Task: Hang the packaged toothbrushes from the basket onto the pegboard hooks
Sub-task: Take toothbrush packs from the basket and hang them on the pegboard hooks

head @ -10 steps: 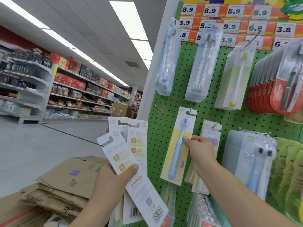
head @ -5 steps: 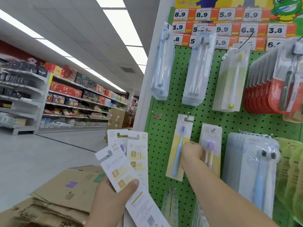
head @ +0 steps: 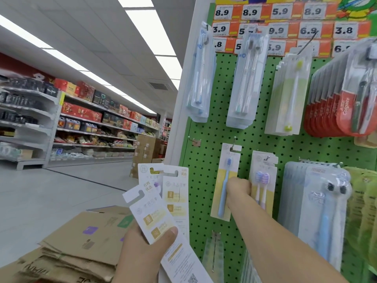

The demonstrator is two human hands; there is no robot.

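the green perforated pegboard (head: 206, 180) carries the goods on metal hooks. along its top hang a clear blister pack with a blue toothbrush (head: 201, 78), a clear twin pack (head: 247, 82), a pale pack with a yellow-green toothbrush (head: 289, 94) and a row of red packs (head: 334, 111). below hang a yellow-and-white card with a blue toothbrush (head: 225, 180), a card with two purple-headed brushes (head: 263, 180) just beside it, and clear packs (head: 318, 211). one small hook (head: 194, 140) at the left is bare.
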